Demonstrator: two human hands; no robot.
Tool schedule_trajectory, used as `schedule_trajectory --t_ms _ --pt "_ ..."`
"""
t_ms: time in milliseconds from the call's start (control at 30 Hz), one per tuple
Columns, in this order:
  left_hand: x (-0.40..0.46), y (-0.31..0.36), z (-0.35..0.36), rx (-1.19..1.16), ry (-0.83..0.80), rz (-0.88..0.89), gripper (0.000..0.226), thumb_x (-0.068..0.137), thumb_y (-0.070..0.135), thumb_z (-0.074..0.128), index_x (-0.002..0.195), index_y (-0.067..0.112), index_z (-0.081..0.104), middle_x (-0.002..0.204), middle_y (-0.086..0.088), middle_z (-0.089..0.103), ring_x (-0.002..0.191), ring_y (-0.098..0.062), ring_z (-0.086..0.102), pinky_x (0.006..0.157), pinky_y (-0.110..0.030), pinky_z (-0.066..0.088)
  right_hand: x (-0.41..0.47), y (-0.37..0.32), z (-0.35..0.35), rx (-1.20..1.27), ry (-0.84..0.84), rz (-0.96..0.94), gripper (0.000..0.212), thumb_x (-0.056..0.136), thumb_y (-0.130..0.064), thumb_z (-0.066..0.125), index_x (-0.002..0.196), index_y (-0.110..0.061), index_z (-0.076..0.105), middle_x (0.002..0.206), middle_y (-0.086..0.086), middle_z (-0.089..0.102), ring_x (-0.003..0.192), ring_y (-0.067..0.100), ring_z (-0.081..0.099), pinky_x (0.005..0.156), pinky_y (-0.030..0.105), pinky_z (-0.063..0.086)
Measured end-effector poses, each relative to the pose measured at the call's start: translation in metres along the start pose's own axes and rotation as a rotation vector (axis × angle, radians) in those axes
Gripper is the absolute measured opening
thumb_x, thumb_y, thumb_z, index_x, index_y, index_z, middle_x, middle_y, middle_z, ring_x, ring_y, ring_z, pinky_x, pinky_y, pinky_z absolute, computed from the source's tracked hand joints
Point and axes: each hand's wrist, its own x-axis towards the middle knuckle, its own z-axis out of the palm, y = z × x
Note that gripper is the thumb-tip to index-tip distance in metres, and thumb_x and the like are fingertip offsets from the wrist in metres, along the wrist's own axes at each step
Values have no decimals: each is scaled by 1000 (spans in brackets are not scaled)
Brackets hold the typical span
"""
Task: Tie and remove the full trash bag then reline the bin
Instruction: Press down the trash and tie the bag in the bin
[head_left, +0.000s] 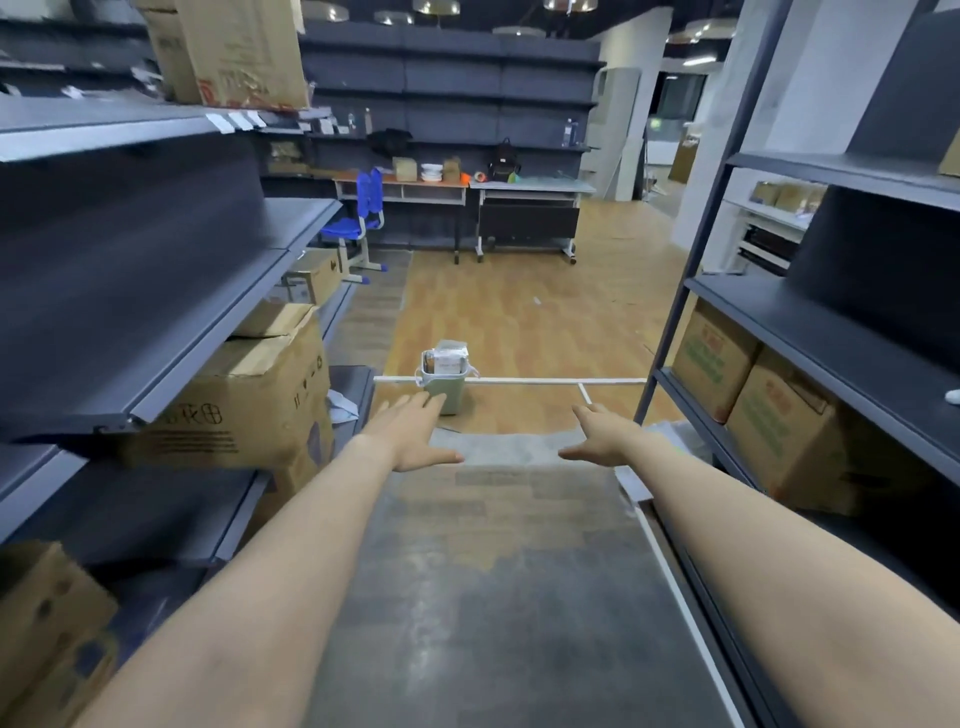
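Grey shelving (156, 249) lines both sides of our aisle. Far ahead on the floor stands the green bin (443, 385), its bag (448, 358) stuffed full. We stretch our left hand (410, 434) and right hand (602, 434) forward, fingers spread, holding nothing.

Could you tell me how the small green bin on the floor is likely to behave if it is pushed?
The bin looks small and thin-walled, so probably light and slides easily. Trash piled above its rim may make it top-heavy and apt to tip.
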Motion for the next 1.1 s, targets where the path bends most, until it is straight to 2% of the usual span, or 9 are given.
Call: schedule_trajectory --t_ms 167,267,400,600,767,900,1100 --pt "108 -16 -5 -54 21 -50 88 79 64 54 145 14 23 149 -6 31 134 -27 33 107 -44 27 112 24 -44 2 -5 -36 82 92 -44 51 150 -9 6 159 8 6 143 26 22 112 37 27" --pt "158 -25 -6 -83 15 -74 88 80 63 54 146 15 21 149 -6 31 133 -28 33 107 -43 28 172 36 -65 -16 -6 -44 83 91 -46 52 150 -9 8 158 9 10 143 27 22 113 39 28" --pt "211 -44 -3 -59 -71 -122 90 81 62 53 148 14 15 152 -6 25 137 -28 27 111 -44 26 240 46 -78 -18 -43 -65 84 89 -47 54 150 -10 9 158 9 11 142 28 24 113 40 28" --pt "303 -84 0 -56 -104 -155 85 81 61 54 145 14 22 149 -7 29 135 -26 29 110 -46 27 346 52 -85 -15 -75 -71 85 89 -47 55 150 -10 9 158 8 11 144 26 19 115 39 25" --pt "404 -133 10 -50 -97 -164 84 79 61 56 143 16 24 147 -6 32 134 -26 31 107 -47 26 455 41 -98 -20 -81 -88 83 89 -47 54 149 -8 11 156 11 16 141 28 26 112 38 29" --pt "498 -185 12 -53 -90 -187 92 79 65 54 147 15 17 151 -6 27 137 -28 27 109 -47 24 557 25 -125 -27 -64 -101 84 89 -48 53 150 -11 8 156 9 15 140 27 28 110 39 32" --pt "624 -249 -2 -53 -126 -209 95 79 66 52 149 15 12 154 -4 21 139 -26 24 113 -49 20 683 8 -160 -6 -76 -122 85 89 -49 53 151 -12 6 158 6 10 143 24 21 112 37 29"
